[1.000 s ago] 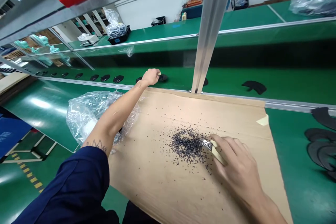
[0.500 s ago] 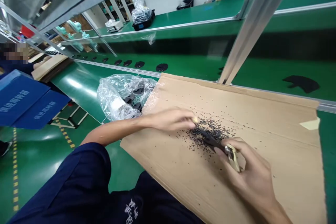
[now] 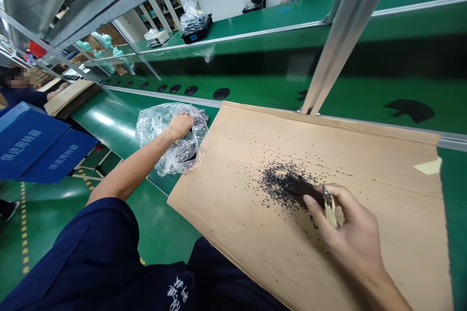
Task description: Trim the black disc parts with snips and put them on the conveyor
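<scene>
My left hand (image 3: 181, 125) reaches into a crumpled clear plastic bag (image 3: 160, 129) of black parts at the left edge of the cardboard sheet (image 3: 255, 243); its fingers curl down inside the bag and what they touch is hidden. My right hand (image 3: 348, 235) rests on the cardboard, closed on a small tool (image 3: 329, 209) with a pale taped handle and a metal tip. That tip presses on a flat black piece (image 3: 302, 188). Just left of the piece lies a pile of tiny black trimmings (image 3: 275, 180).
Behind the cardboard a green conveyor belt (image 3: 255, 90) carries a row of black flat parts (image 3: 221, 93), with another black part (image 3: 410, 108) at the right. A tilted aluminium post (image 3: 328, 48) rises from the belt's rail. Blue boxes (image 3: 36, 146) and another person sit far left.
My left hand left the pile of trimmings and moved left into the plastic bag. Before that it came back from the belt. My right hand stayed on the tool, shifting slightly.
</scene>
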Demonstrator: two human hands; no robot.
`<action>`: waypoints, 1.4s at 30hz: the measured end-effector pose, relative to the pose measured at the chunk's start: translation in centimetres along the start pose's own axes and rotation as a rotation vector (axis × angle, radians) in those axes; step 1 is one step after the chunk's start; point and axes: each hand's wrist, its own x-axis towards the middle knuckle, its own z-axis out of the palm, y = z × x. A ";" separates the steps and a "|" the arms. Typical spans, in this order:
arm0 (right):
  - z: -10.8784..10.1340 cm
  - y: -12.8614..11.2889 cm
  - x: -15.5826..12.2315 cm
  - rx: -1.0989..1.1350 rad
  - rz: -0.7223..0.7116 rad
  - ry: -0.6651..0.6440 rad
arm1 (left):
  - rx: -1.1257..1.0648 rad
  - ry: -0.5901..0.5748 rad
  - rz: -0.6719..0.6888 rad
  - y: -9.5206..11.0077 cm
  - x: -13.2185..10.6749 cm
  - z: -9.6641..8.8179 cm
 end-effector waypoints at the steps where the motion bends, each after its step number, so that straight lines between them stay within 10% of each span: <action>1: 0.0 0.0 0.0 0.004 0.008 -0.003 | 0.006 0.006 -0.008 -0.1 -0.2 -0.3; 6: -0.1 0.2 -0.2 0.063 0.105 -0.015 | -0.006 0.094 -0.014 -1.5 -3.1 -2.3; 10: -0.3 -0.1 0.2 0.186 0.215 -0.020 | -0.460 0.374 0.141 0.3 -5.9 -2.9; 13: -0.4 -0.4 0.6 0.280 0.322 -0.088 | -0.785 0.539 0.382 5.2 -7.5 -2.3; 20: 0.3 -0.7 0.2 0.605 0.655 -0.137 | -0.809 0.810 0.931 18.1 -9.4 0.4; 29: 0.6 -0.8 0.0 0.778 0.811 -0.122 | -1.217 0.658 0.953 21.7 -9.6 3.3; 42: 1.3 -0.2 -0.7 0.612 0.721 -0.182 | -1.169 0.453 0.761 22.1 -9.2 5.6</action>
